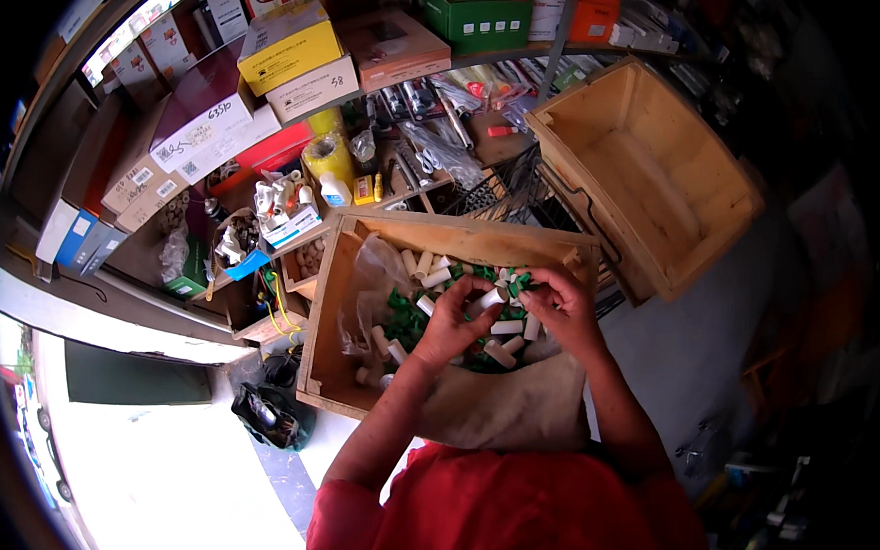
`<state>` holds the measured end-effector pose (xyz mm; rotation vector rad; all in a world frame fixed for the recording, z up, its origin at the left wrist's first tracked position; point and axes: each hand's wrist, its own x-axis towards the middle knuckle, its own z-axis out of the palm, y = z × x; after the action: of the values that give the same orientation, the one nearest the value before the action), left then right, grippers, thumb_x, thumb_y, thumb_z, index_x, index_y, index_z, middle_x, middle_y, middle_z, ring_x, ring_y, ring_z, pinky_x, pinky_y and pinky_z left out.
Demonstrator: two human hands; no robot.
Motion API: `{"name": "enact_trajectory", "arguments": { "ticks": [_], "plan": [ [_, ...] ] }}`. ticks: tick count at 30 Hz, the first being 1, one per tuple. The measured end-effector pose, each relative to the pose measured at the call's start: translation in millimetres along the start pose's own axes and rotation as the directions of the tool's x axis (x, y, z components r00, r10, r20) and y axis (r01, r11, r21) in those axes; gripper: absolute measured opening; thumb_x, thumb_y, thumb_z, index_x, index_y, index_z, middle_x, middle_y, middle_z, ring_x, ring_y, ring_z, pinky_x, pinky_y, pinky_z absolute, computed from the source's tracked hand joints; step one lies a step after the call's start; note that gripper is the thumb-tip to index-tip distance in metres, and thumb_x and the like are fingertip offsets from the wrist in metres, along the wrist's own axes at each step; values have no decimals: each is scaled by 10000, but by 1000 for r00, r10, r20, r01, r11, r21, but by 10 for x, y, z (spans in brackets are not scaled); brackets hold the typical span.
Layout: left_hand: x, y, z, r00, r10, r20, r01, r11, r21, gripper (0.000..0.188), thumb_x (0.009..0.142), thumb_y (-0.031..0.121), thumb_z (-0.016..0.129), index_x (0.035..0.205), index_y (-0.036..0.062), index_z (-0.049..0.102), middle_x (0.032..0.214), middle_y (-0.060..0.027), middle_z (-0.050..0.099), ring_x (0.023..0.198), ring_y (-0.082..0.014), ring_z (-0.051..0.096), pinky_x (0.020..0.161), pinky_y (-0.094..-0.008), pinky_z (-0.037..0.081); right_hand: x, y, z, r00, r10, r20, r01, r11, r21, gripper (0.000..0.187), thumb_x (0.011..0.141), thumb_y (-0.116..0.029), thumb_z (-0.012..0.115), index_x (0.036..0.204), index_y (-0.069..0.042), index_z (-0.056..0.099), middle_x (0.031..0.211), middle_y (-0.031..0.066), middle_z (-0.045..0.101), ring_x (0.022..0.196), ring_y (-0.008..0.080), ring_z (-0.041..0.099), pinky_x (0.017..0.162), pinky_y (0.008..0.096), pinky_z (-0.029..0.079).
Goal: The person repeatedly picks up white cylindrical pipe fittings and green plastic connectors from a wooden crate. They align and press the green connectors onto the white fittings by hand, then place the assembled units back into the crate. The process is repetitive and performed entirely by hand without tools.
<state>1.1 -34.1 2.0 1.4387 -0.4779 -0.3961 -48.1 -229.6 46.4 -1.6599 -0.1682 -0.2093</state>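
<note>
Over a wooden box in front of me, my left hand is closed around a short white tube. Close beside it, my right hand pinches a small green plastic piece between thumb and fingers. The tube's end faces the green piece; whether they touch I cannot tell. Below both hands, the box holds many loose white tubes mixed with green pieces. A clear plastic bag lies along its left inner wall. Beige cloth covers the near side.
Another wooden box sits tilted at the far right, beside a black wire rack. Shelves behind hold cartons, including a yellow box and a green box. A dark bag rests on the floor at left.
</note>
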Motion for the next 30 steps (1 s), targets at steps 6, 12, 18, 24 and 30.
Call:
{"name": "enact_trajectory", "arguments": {
  "ticks": [6,12,18,24,30],
  "plan": [
    [-12,9,16,997,78,15,-78,997,-5,304,848,3,691,1116,34,551,1068,-32,599,1015,-105,571,891,-267,479,-1,-46,7,998,18,54,-14,997,-73,289,876,-5,662,1160,-9,606,1097,43,600,905,91,620,745,218,512],
    [-32,103,9,999,24,-24,-23,999,50,323,808,51,732,1087,30,571,978,-42,620,919,-127,607,812,-277,509,-4,-12,23,997,33,74,-27,997,-76,304,873,6,655,1173,-14,610,1114,47,600,914,91,615,776,222,502],
    [-26,94,-5,993,121,-11,-119,989,88,336,793,24,731,1086,32,567,982,-55,640,902,-122,629,799,-282,523,-31,-55,18,988,136,68,-132,990,-52,325,877,17,645,1199,-17,609,1125,39,596,942,88,611,804,219,491],
    [-21,94,-1,992,116,-44,-114,993,41,281,791,49,737,1024,32,580,900,-63,628,809,-139,610,723,-294,510,-7,-52,28,990,117,78,-113,992,-57,325,880,17,650,1202,-21,618,1122,34,595,947,84,608,797,214,490],
    [-25,109,-17,994,110,6,-110,994,-18,293,816,-4,702,1073,28,564,980,-48,645,917,-135,641,796,-288,526,-9,-9,20,994,68,91,-59,993,-101,335,868,16,669,1197,-33,627,1118,29,598,916,73,606,768,203,488]
  ]
}}
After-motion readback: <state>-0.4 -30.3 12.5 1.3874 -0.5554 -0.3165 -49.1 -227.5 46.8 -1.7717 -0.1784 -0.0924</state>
